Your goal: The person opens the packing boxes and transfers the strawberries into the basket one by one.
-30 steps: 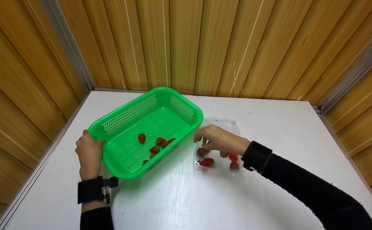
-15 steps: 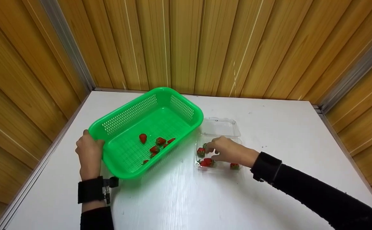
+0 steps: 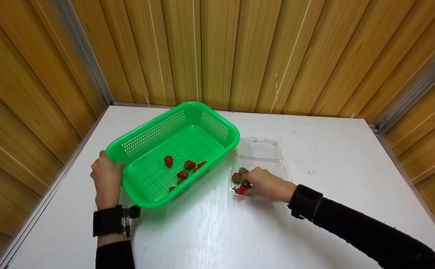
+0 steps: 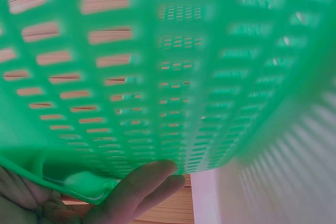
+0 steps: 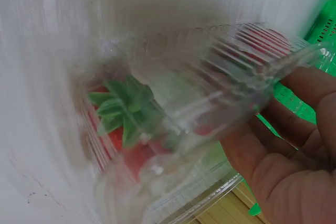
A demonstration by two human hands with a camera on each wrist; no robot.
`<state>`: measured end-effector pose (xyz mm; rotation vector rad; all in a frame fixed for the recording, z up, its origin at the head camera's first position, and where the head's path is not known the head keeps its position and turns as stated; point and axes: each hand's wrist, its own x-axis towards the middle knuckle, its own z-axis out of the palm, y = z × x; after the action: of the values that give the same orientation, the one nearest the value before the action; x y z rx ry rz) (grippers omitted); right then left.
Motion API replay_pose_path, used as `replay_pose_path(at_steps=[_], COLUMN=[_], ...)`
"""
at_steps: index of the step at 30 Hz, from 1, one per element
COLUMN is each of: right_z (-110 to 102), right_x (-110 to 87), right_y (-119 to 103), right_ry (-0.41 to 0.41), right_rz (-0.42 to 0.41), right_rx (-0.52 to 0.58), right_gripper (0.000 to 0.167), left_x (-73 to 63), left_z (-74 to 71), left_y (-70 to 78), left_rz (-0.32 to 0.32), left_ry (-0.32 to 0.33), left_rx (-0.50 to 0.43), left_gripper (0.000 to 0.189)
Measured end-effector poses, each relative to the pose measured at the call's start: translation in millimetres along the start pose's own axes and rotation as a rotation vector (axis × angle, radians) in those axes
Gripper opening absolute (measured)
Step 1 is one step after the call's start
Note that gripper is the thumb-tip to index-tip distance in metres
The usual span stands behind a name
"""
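My left hand (image 3: 106,178) grips the near left end of a green perforated plastic basket (image 3: 154,129), which is tilted. Several strawberries (image 3: 168,161) lie inside the basket, mostly along its near side. To the right, a clear plastic clamshell box (image 3: 258,149) lies open with its lid folded back. My right hand (image 3: 266,184) reaches down into the box, fingers bent at a strawberry (image 3: 242,189). Just beyond it sits another strawberry (image 3: 236,177). The right wrist view shows a leafy strawberry (image 5: 126,109) through the box wall. My right fingertips are hidden there, so a firm hold is unclear.
The white table (image 3: 187,239) meets wood-patterned panel walls (image 3: 217,56) at the back and both sides. The basket's right corner stands close to the box's lid. A black camera strap (image 3: 108,221) is around the left wrist.
My right hand has gone from beside the basket's edge rightward and down to the strawberries in the box's near left part. My left hand keeps its grip on the basket.
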<state>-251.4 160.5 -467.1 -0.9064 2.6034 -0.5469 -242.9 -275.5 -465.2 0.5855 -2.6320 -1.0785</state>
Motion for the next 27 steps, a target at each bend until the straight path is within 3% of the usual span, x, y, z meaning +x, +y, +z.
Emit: replay_pose_path(at_steps=[7, 27], right_z=[3.0, 4.8], right_x=[-0.8, 0.6], right_y=[1.5, 0.2], right_ry=[0.035, 0.011], right_rz=[-0.051, -0.004], right_rx=[-0.016, -0.021], right_gripper=[0.014, 0.010], left_x=[-1.2, -0.5], left_z=[0.4, 0.4], left_y=[0.4, -0.8], left_rz=[0.003, 0.006], left_ry=[0.009, 0.011], left_rx=[-0.002, -0.006], left_gripper=[0.057, 0.058])
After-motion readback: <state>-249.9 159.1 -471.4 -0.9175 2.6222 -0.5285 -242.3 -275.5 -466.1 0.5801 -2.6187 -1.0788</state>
